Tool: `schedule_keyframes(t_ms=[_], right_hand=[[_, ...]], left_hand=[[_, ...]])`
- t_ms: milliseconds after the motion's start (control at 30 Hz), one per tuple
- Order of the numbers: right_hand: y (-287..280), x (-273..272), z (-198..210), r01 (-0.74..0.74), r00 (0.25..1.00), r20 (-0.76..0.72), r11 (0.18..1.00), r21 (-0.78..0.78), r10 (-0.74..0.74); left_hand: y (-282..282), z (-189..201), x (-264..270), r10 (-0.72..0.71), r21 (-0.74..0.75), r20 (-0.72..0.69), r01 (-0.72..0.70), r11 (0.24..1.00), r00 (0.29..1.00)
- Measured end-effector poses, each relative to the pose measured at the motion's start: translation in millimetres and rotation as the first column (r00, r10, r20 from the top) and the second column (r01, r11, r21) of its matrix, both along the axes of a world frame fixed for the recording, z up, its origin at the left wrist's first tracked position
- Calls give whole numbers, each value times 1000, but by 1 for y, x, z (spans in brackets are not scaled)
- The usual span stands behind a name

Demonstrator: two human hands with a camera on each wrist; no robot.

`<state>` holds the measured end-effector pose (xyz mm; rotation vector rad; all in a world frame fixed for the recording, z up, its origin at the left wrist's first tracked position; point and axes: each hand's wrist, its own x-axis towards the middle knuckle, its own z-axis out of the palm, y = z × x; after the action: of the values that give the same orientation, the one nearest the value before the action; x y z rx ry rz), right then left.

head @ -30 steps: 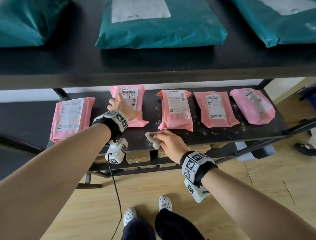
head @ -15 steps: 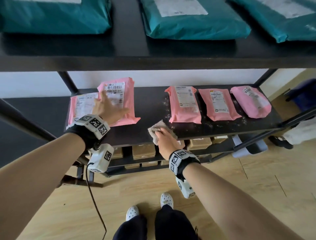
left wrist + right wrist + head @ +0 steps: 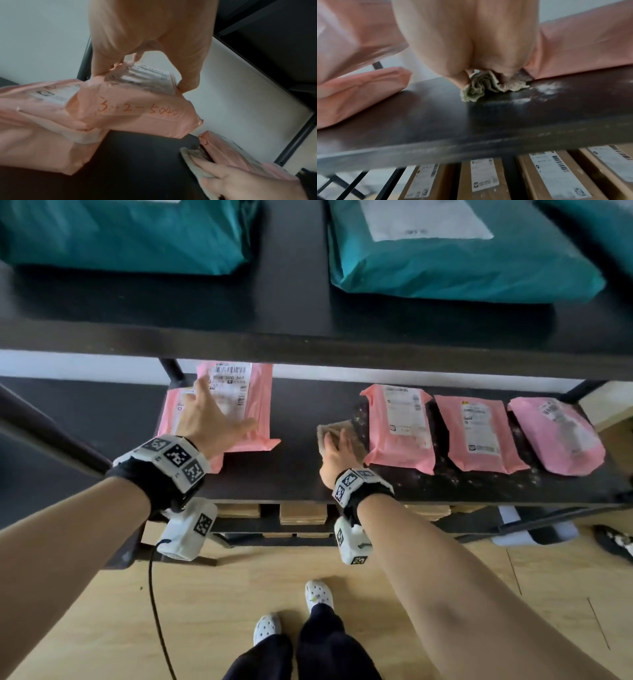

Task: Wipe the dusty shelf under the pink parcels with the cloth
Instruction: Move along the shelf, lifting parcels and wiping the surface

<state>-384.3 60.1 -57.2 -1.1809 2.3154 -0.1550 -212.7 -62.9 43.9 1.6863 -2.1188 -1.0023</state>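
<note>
- Left part of shelf (image 3: 294,470) looks clean; dust left around three right parcels (image 3: 476,433).
- Right hand (image 3: 337,451) fingers flat, pressing cloth (image 3: 329,429) beside them.
- Left hand (image 3: 209,419) spread, gripping lifted parcel (image 3: 253,405).

We saw a dark shelf (image 3: 294,474), dusty at right, carrying pink parcels (image 3: 476,433) and a cloth (image 3: 337,428); teal parcels (image 3: 455,251) lay on the upper shelf (image 3: 294,313).

You had the crumpled beige cloth (image 3: 339,436) flat on the dark, dust-speckled shelf (image 3: 294,474), touching the middle pink parcel (image 3: 399,428) of five.
</note>
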Motion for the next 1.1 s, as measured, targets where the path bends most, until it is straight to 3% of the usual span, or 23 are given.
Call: schedule_keyframes(t_ms=[67,200,267,400,500,567,667,733,833,933,1000,1100], right_hand=[[0,1,5,18,1000,9,999,37,-18],[-23,48,-1,-275,959,73,962,-9,274],[-48,57,-4,-339,936,103,941,10,336],[-73,9,4,-231,970,92,969,81,224],[-55,-37,8,-53,999,0,994,100,54],[-39,-37,10,-13,999,-33,987,158,19],[-24,7,6,-215,976,43,974,65,212],[-13,47,6,-394,908,131,917,-60,399],[-4,74,6,-497,822,262,861,-106,506],[0,41,3,-434,875,190,895,-99,445],[8,7,10,-275,942,186,960,-51,280],[27,-22,25,-135,982,143,989,60,126]], left_hand=[[-6,5,3,12,5,-3,-12,1000,1000],[-14,11,5,56,5,60,-57,998,997],[-16,11,6,75,12,74,-76,997,994],[-18,10,7,80,3,77,-81,997,994],[-19,9,8,85,7,84,-86,996,993],[-16,8,5,78,18,75,-80,997,994],[-13,6,-3,69,19,72,-70,997,995],[-13,4,-10,53,30,79,-56,998,995],[-9,3,-22,42,73,69,-47,996,997],[-6,1,-33,22,69,37,-25,997,999],[-3,-1,-38,0,58,48,-3,998,999],[5,-7,-43,-48,49,115,43,998,992]])
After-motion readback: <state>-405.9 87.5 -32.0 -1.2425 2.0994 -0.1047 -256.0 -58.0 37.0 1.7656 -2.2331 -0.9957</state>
